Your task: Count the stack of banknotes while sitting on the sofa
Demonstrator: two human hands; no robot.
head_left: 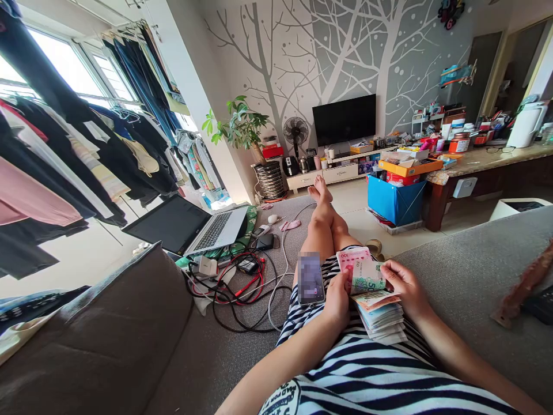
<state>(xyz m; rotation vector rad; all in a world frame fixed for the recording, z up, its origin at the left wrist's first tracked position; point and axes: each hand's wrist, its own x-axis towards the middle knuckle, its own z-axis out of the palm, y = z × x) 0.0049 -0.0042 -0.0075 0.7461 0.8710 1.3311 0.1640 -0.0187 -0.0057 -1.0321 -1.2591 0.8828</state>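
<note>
Over my lap, my left hand (337,298) is closed on a few banknotes: a pink 100 note (349,259) at the back and a green 50 note (367,275) in front. The fingers of my right hand (405,287) pinch the right edge of the green note. Below the two hands, a thick stack of banknotes (382,321), orange on top and bluish beneath, rests on the striped clothing (345,369). Whether my right hand also grips that stack is hidden. A phone (311,280), its screen blurred, lies on my thigh left of my left hand.
On the grey sofa (242,357) at left are an open laptop (216,227), tangled cables (246,294) and chargers (207,266). A blue box (395,202) stands beyond the sofa near a cluttered table (479,161). Clothes (116,155) hang at far left.
</note>
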